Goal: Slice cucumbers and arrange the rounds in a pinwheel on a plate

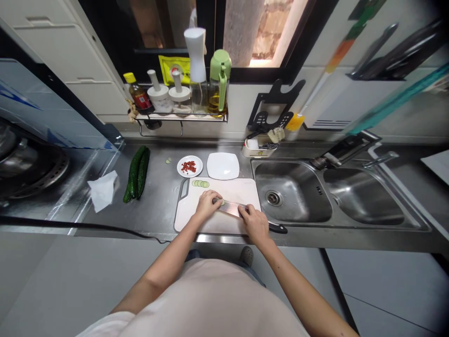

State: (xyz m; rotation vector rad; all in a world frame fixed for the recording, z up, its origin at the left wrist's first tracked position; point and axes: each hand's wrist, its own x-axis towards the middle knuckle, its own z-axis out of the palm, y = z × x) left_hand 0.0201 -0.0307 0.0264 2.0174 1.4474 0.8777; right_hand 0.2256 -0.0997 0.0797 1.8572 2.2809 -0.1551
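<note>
A kitchen knife [229,208] lies flat-sided over the white cutting board [196,220], its black handle reaching out past the board's right edge. My right hand [256,223] is closed on the knife, with thumb and fingers at the blade near the handle. At the blade's far end, my left hand [207,204] has its fingers pinched at a small cucumber slice [222,201], partly hidden by the fingers. Several overlapping cucumber slices [200,184] rest in a row at the board's upper left.
Behind the board stand a plate of chopped red pieces [189,166] and a white square plate [223,165]. Two cucumbers [136,174] and a crumpled tissue [103,191] lie to the left. A double sink [294,187] is on the right. Seasoning bottles fill a rack [182,116].
</note>
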